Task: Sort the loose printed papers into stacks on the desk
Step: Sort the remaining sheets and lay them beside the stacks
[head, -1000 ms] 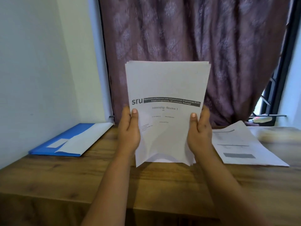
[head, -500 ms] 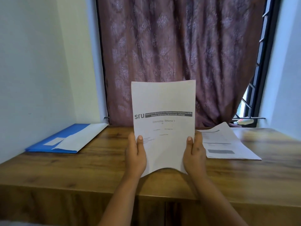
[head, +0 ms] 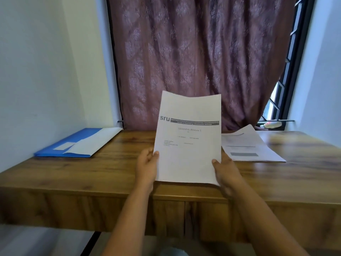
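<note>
Centrally, held upright over desk (head: 114,172): printed papers (head: 189,145), long axis vertical, heading at top; left hand (head: 146,168) and right hand (head: 226,169) clamped on lower side edges; one more paper pile (head: 249,146) flat at right; one blue folder (head: 77,143) at left.

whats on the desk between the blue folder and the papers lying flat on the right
In the head view, the hand-held white printed papers stand between the blue folder and the flat white papers, both hands gripping them.

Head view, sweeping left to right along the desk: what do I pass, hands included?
Blue folder → left hand → held sheaf of papers → right hand → loose papers lying on the desk.
</note>
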{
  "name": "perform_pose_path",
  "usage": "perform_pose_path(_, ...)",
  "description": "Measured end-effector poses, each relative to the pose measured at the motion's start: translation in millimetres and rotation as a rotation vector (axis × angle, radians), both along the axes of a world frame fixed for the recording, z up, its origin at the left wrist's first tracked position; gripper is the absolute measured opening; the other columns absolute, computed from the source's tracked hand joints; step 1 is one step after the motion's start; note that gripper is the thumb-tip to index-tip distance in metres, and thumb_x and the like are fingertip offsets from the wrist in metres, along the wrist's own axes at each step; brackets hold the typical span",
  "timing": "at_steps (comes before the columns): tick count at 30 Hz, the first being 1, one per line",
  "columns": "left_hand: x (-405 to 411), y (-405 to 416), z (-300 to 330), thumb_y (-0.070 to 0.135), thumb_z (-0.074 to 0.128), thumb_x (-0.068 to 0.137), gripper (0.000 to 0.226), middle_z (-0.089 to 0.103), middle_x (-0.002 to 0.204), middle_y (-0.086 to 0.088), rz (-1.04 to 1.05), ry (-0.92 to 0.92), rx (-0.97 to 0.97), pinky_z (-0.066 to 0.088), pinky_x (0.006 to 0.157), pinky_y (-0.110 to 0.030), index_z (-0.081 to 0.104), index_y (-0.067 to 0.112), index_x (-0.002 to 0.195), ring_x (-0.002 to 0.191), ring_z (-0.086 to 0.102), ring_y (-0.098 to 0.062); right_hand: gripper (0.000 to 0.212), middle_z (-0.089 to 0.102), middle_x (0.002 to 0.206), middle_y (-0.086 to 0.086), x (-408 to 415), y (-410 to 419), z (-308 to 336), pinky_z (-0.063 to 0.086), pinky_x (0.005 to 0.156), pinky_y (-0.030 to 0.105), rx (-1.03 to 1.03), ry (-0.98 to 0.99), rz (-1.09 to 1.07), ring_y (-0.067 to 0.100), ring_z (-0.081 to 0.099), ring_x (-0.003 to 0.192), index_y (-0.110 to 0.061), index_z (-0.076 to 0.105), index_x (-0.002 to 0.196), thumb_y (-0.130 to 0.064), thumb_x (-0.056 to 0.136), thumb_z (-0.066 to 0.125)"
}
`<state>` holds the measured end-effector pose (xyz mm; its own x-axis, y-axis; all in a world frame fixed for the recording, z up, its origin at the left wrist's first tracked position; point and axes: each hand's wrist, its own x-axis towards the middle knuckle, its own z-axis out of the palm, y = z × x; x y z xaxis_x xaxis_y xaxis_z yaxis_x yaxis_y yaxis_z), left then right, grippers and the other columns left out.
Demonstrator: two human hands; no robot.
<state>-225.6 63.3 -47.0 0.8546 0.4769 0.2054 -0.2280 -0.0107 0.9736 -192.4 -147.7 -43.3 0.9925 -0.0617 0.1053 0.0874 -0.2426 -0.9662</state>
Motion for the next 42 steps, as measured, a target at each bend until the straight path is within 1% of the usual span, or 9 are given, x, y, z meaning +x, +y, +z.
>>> perform_pose_path(5,-27,-17,-12,0.036,0.065,0.083,0.047,0.07,0.117,-0.009,-0.28,-0.16,-0.599,0.053,0.093,-0.04,0.06,0.012,0.123,0.113,0.065,-0.024,0.035,0.055,0.128,0.006,-10,2,-7,0.05,0.095,0.043,0.197,0.12,-0.083,0.026,0.054,0.11,-0.018,0.041,0.14,-0.017,0.104,0.04)
perform_pose_path(13,-14,-68,3,0.019,0.053,0.101,0.025,0.07,0.115,-0.006,-0.177,-0.041,-0.649,0.057,0.081,-0.041,0.056,0.021,0.125,0.1,0.068,-0.026,0.055,0.047,0.14,0.01,-31,30,-15,0.049,0.09,0.035,0.187,-0.015,-0.132,0.019,0.051,0.11,-0.02,0.026,0.144,-0.012,0.098,0.054)
perform_pose_path(18,-18,-18,18,0.018,0.055,0.1,0.012,0.068,0.103,-0.004,-0.144,-0.022,-0.347,0.052,0.071,-0.035,0.059,0.018,0.111,0.091,0.065,-0.023,0.127,0.011,0.155,0.011,-3,-51,29,0.032,0.109,0.033,-0.094,-0.442,-0.452,0.023,0.024,0.141,-0.018,0.0,0.154,-0.041,0.065,0.087)
perform_pose_path(22,-19,3,33,0.024,0.058,0.097,0.009,0.069,0.107,-0.001,-0.246,0.009,-0.163,0.051,0.07,-0.035,0.061,0.026,0.105,0.096,0.066,-0.022,0.122,0.026,0.158,0.006,21,-81,51,0.043,0.094,0.029,-0.062,-0.182,0.044,0.024,0.03,0.143,-0.026,0.004,0.155,-0.051,0.064,0.082)
perform_pose_path(25,-14,2,43,0.025,0.06,0.095,0.015,0.072,0.105,0.002,-0.338,0.017,-0.075,0.053,0.076,-0.034,0.063,0.026,0.109,0.097,0.067,-0.019,0.134,0.022,0.16,0.003,33,-79,42,0.032,0.113,0.043,-0.038,-0.124,0.113,0.024,0.025,0.145,-0.033,-0.002,0.154,-0.067,0.052,0.079)
perform_pose_path(29,-5,-1,52,0.03,0.064,0.088,0.022,0.072,0.109,0.004,-0.395,-0.024,-0.006,0.054,0.09,-0.039,0.063,0.03,0.109,0.105,0.067,-0.021,0.097,0.049,0.145,0.006,40,-84,32,0.043,0.101,0.039,0.179,0.002,0.245,0.03,0.044,0.135,-0.019,0.018,0.154,-0.037,0.076,0.073)
perform_pose_path(33,2,-2,52,0.036,0.066,0.079,0.029,0.07,0.113,0.007,-0.423,-0.037,0.058,0.048,0.098,-0.038,0.063,0.031,0.108,0.11,0.064,-0.018,0.072,0.067,0.124,0.008,40,-92,18,0.055,0.089,0.05,0.314,0.032,0.442,0.029,0.065,0.113,-0.015,0.053,0.133,-0.034,0.07,0.081)
perform_pose_path(38,17,-7,49,0.024,0.057,0.098,0.014,0.07,0.11,0.008,-0.26,-0.095,0.07,0.052,0.088,-0.037,0.062,0.034,0.106,0.106,0.065,-0.018,0.027,0.071,0.111,0.004,48,-97,24,0.055,0.089,0.048,0.182,-0.239,0.057,0.026,0.067,0.101,-0.02,0.064,0.115,-0.032,0.091,0.065)
perform_pose_path(42,19,-26,49,0.018,0.046,0.104,0.022,0.065,0.106,0.015,-0.031,-0.258,0.046,0.051,0.081,-0.027,0.055,0.038,0.101,0.103,0.063,-0.011,0.032,0.063,0.118,-0.001,39,-93,27,0.049,0.092,0.04,-0.056,-0.445,-0.156,0.021,0.059,0.107,-0.021,0.054,0.13,-0.035,0.101,0.048)
